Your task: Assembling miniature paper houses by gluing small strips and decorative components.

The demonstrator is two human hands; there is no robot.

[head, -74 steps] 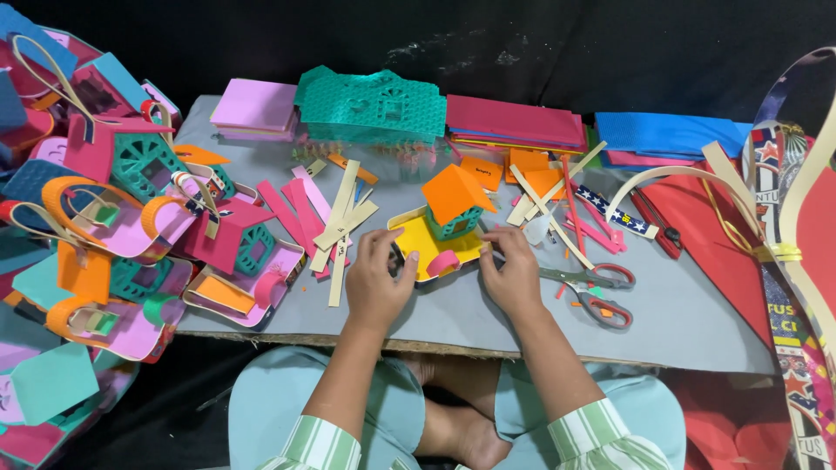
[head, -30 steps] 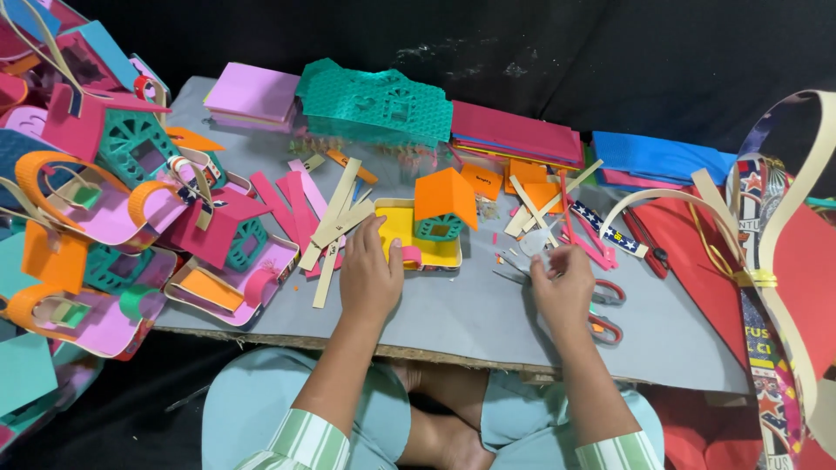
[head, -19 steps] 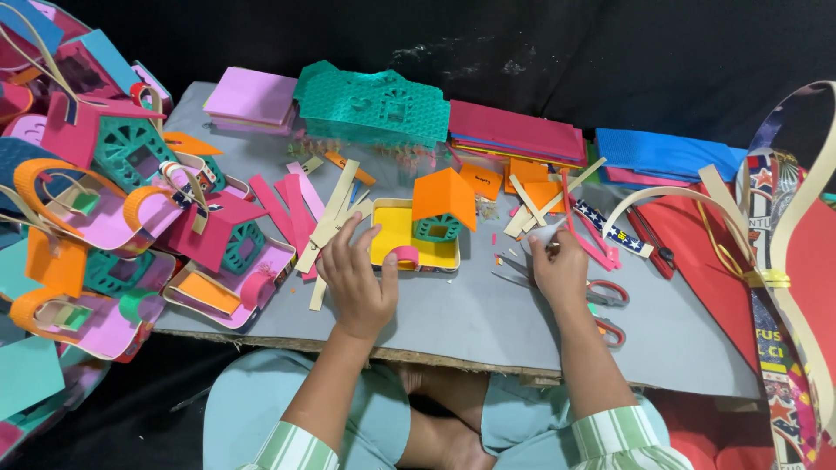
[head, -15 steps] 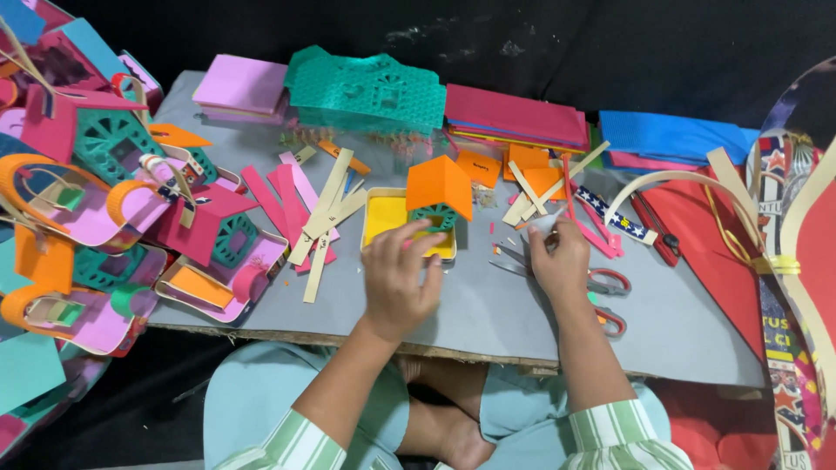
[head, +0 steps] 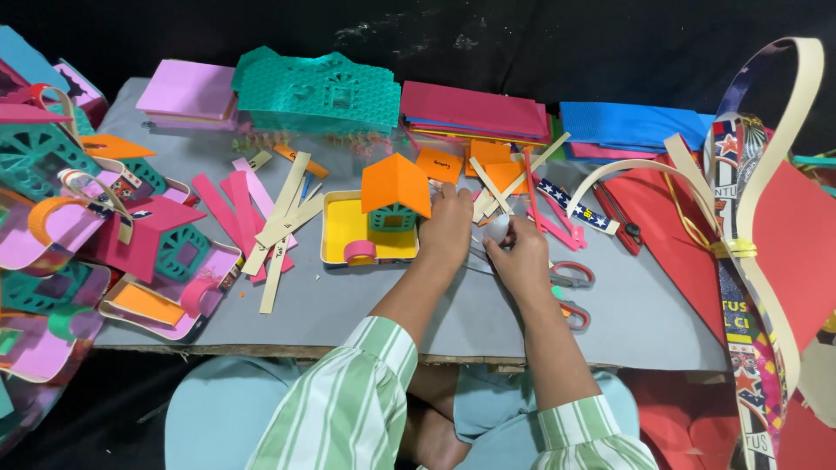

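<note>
Shallow yellow foam tray w/ cream rim (head: 341,228) on grey board tabletop (head: 366,305), centre-left; inside: small teal paper house w/ orange folded roof (head: 396,196) at right end, plus pink paper roll (head: 359,252) at front edge. Left hand (head: 447,228) against right side of that house/tray, fingers curled, touching roof edge; can't tell if actually clamped on anything. Right hand (head: 520,257) just beside it, fingertips pressed together pinching small whitish scrap (head: 496,230), held just above board betw. both hands. Red-handled scissors (head: 570,275) lying right next to right wrist, second pair (head: 575,313) nearer front edge. Second tray, pink w/ cream rim (head: 165,300), at left front: holds teal cut-out house w/ crimson roof (head: 170,239), orange piece, pink roll. More pink trays w/ teal houses piled far left, partly cut off. Cream card strips (head: 283,228) fanned left of yellow tray, over pink strips (head: 228,204). Along back edge, l. to r.: pink sheet stack (head: 187,90), teal embossed house-front stack (head: 318,90), crimson stack (head: 475,109), blue stack (head: 631,124). Orange square tags (head: 440,164) behind house. Far right: long cream strips w/ printed star-pattern side (head: 749,261), over red sheet (head: 784,226), bound by yellow band
</note>
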